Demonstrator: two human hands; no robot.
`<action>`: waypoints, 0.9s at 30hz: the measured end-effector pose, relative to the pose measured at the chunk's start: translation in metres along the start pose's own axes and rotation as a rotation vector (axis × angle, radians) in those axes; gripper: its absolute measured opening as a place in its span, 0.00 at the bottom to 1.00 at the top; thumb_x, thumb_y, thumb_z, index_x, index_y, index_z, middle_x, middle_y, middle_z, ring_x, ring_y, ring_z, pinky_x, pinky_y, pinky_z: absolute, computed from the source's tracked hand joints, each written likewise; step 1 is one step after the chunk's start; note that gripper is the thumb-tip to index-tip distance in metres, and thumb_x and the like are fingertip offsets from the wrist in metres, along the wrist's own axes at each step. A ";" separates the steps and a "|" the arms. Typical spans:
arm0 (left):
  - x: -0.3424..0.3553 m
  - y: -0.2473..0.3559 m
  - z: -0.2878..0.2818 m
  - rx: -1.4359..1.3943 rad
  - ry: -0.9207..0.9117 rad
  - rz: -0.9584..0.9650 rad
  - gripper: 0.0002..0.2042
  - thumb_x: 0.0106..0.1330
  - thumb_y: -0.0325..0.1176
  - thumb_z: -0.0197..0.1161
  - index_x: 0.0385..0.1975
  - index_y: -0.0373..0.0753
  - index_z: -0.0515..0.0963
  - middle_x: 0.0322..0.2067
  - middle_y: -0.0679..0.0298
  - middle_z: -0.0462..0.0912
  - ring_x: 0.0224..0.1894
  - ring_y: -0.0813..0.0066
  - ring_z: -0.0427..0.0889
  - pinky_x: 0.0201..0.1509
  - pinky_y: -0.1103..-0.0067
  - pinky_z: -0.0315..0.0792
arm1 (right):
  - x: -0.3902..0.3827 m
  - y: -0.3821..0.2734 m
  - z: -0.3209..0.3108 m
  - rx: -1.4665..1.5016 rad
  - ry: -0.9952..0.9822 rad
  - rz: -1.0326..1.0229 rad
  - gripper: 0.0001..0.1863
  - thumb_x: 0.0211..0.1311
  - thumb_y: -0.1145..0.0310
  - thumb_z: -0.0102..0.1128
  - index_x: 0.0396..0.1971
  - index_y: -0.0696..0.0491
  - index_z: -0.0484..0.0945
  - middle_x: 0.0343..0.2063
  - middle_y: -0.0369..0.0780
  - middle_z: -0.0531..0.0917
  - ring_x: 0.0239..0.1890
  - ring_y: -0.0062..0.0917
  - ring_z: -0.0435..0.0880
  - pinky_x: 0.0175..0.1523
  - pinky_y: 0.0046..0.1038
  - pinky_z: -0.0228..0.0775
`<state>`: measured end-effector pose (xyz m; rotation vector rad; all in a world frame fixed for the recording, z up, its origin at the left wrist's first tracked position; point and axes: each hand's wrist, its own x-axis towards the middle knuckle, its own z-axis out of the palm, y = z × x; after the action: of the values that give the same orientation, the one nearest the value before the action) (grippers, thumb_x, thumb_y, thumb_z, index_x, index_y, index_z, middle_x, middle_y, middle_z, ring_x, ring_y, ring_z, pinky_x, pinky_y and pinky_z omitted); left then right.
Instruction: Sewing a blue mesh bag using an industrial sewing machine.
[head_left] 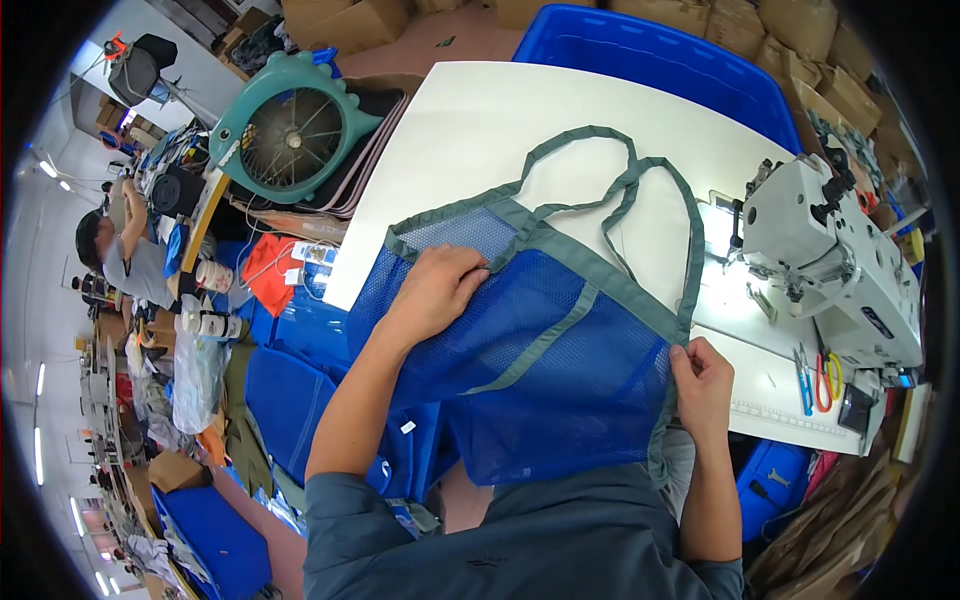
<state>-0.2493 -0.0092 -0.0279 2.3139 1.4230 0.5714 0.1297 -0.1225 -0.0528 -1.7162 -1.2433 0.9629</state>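
A blue mesh bag (pixel 540 335) with grey-green fabric edging is spread between my hands, partly over the white table and partly hanging over its near edge toward my lap. My left hand (pixel 438 290) is closed on the bag's upper left part, thumb and fingers pressed together on the mesh near the trim. With my right hand (pixel 703 385) I pinch the edging at the right side, below the strap's end. Two long grey-green straps (pixel 625 180) loop away across the tabletop. A strip of the same trim crosses the mesh diagonally.
A white sewing machine (pixel 825 255) stands at the right, its lamp lit. Red-handled scissors (pixel 824 382) and blue tweezers (pixel 804 382) lie beside it. Behind the table is a blue plastic bin (pixel 660 60). A green fan (pixel 290 130) stands left; a person (pixel 130 250) works farther off.
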 end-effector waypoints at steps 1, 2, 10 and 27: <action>-0.001 0.000 0.000 -0.003 0.031 0.024 0.08 0.73 0.33 0.64 0.42 0.35 0.85 0.41 0.53 0.89 0.48 0.51 0.84 0.58 0.62 0.72 | -0.001 -0.003 0.000 -0.013 0.008 0.014 0.16 0.73 0.70 0.66 0.25 0.60 0.74 0.17 0.29 0.68 0.23 0.12 0.61 0.27 0.24 0.54; -0.001 -0.001 -0.001 -0.003 0.032 0.021 0.08 0.73 0.33 0.64 0.42 0.35 0.85 0.41 0.53 0.89 0.48 0.51 0.84 0.58 0.62 0.72 | -0.001 -0.003 0.001 -0.014 0.004 0.013 0.16 0.73 0.70 0.66 0.25 0.60 0.74 0.17 0.29 0.68 0.23 0.12 0.61 0.27 0.24 0.54; -0.005 -0.017 -0.027 0.104 0.188 0.023 0.08 0.71 0.32 0.68 0.42 0.34 0.85 0.38 0.53 0.87 0.46 0.50 0.82 0.61 0.62 0.72 | 0.000 -0.004 0.002 -0.032 0.008 -0.001 0.16 0.74 0.71 0.66 0.25 0.59 0.74 0.17 0.29 0.68 0.23 0.12 0.61 0.27 0.24 0.54; -0.004 -0.094 -0.075 -0.118 0.582 -0.193 0.11 0.79 0.28 0.56 0.52 0.35 0.84 0.37 0.59 0.87 0.47 0.64 0.84 0.53 0.71 0.76 | 0.001 -0.001 0.002 -0.007 -0.011 0.014 0.17 0.76 0.72 0.63 0.25 0.56 0.70 0.20 0.26 0.66 0.25 0.10 0.60 0.29 0.22 0.50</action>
<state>-0.3610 0.0341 -0.0120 1.9668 1.7725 1.3018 0.1279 -0.1207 -0.0526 -1.7298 -1.2443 0.9786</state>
